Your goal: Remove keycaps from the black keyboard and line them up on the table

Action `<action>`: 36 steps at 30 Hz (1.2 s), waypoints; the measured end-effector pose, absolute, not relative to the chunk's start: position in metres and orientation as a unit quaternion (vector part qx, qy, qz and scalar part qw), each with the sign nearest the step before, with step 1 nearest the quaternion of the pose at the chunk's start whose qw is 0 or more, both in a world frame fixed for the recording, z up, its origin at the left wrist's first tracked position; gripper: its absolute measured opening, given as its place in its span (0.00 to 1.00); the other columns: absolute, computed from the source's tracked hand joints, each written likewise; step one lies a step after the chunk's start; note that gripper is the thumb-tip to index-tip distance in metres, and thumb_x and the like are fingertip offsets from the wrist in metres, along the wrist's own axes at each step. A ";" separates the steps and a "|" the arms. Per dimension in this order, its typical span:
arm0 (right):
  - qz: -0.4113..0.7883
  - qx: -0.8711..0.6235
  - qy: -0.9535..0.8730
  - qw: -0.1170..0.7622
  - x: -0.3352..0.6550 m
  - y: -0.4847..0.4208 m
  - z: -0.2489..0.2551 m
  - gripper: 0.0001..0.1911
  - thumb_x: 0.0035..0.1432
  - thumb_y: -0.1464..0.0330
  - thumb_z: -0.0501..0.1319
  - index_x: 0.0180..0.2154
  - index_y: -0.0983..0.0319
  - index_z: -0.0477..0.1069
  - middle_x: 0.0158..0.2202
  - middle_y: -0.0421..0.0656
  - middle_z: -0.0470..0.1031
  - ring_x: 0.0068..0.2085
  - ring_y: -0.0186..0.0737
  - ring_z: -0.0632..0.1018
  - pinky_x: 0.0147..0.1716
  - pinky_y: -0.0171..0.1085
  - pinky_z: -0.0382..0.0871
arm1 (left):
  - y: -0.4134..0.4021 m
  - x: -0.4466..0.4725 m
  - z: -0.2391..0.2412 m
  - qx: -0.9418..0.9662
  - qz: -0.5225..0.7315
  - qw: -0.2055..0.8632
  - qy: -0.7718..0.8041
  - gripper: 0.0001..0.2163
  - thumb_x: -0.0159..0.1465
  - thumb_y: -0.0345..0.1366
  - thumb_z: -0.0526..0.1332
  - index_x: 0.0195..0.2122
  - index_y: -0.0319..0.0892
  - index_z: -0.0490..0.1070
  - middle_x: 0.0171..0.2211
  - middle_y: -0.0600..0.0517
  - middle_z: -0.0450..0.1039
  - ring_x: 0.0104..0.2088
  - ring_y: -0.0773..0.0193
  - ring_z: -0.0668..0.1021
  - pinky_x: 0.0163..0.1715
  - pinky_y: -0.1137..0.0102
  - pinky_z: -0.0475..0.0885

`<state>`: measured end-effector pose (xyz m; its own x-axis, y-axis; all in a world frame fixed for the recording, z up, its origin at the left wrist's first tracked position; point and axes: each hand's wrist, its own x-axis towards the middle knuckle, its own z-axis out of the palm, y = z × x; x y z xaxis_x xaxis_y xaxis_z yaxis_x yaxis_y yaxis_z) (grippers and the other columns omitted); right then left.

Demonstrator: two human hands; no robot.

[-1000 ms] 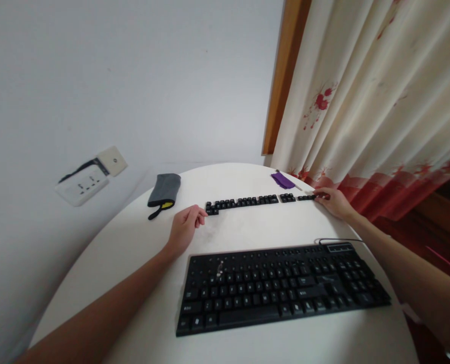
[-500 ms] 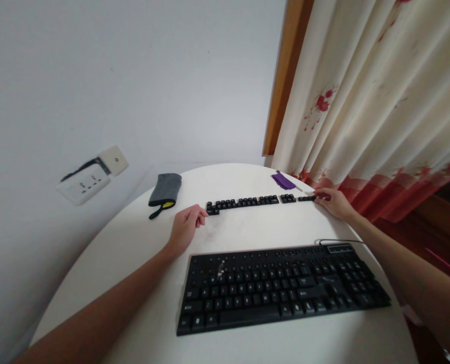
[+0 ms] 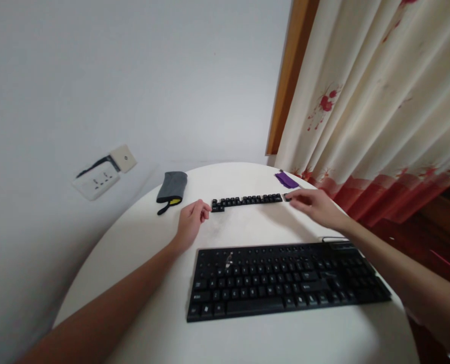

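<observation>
A row of loose black keycaps (image 3: 247,200) lies on the white round table, with a short second line under its left end. My left hand (image 3: 193,220) rests just left of that end, its fingers curled in and nothing visible in them. Over the right end of the row is my right hand (image 3: 317,206), fingers stretched out and thumb apart, the fingertips at a small group of keycaps (image 3: 286,197). It hides whatever keycaps lie farther right. Nearer to me sits a black keyboard (image 3: 273,305); its upper left part has bare spots where keycaps are off.
A grey cloth pouch (image 3: 172,186) with a yellow lining and black loop lies at the back left of the table (image 3: 141,242). Toward the back right is a purple cloth piece (image 3: 286,180). Wall sockets (image 3: 98,180) are at left, a curtain (image 3: 346,121) at right.
My right hand has moved left along the keycap row, from its far right end to the small group beside the long run. My left hand stays beside the left end. The view has shifted slightly.
</observation>
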<state>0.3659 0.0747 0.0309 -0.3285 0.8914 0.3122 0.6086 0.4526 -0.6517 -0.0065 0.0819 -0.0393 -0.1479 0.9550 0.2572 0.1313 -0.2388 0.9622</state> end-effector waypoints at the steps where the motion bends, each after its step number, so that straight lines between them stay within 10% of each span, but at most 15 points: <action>1: 0.251 -0.441 -0.811 0.292 0.341 0.058 0.035 0.18 0.60 0.58 0.63 0.47 0.61 0.78 0.31 0.42 0.77 0.30 0.38 0.74 0.31 0.36 0.67 | 0.081 -0.006 -0.039 0.547 0.569 0.358 0.499 0.17 0.66 0.43 0.54 0.26 0.39 0.73 0.19 0.54 0.66 0.20 0.69 0.66 0.19 0.74 0.59; 5: 0.335 -0.333 -0.853 0.224 0.260 0.007 0.032 0.30 0.51 0.55 0.71 0.55 0.56 0.73 0.32 0.38 0.75 0.28 0.35 0.72 0.28 0.33 0.64 | 0.078 -0.004 -0.036 0.559 0.567 0.352 0.492 0.17 0.66 0.43 0.53 0.26 0.39 0.72 0.19 0.54 0.66 0.20 0.69 0.66 0.20 0.74 0.60; 13: 0.319 -0.380 -0.837 0.230 0.202 -0.012 0.012 0.09 0.56 0.61 0.66 0.36 0.59 0.73 0.24 0.35 0.72 0.24 0.32 0.69 0.24 0.32 0.55 | 0.077 -0.006 -0.038 0.564 0.566 0.362 0.480 0.18 0.67 0.43 0.53 0.27 0.38 0.73 0.19 0.55 0.66 0.20 0.69 0.66 0.21 0.74 0.59; 19: 0.323 -0.374 -0.833 0.249 0.194 -0.020 0.008 0.11 0.55 0.62 0.64 0.27 0.60 0.65 0.22 0.34 0.68 0.23 0.31 0.67 0.23 0.32 0.53 | 0.076 -0.005 -0.037 0.567 0.561 0.361 0.484 0.17 0.67 0.42 0.53 0.27 0.38 0.73 0.19 0.54 0.66 0.21 0.69 0.66 0.21 0.74 0.59; 36: 0.417 -0.399 -0.763 0.293 0.193 -0.035 -0.010 0.08 0.47 0.76 0.57 0.29 0.58 0.60 0.22 0.32 0.62 0.23 0.31 0.64 0.25 0.32 0.54 | 0.067 -0.011 -0.035 0.662 0.417 0.437 0.444 0.19 0.68 0.45 0.53 0.30 0.38 0.76 0.21 0.51 0.72 0.21 0.68 0.67 0.22 0.73 0.62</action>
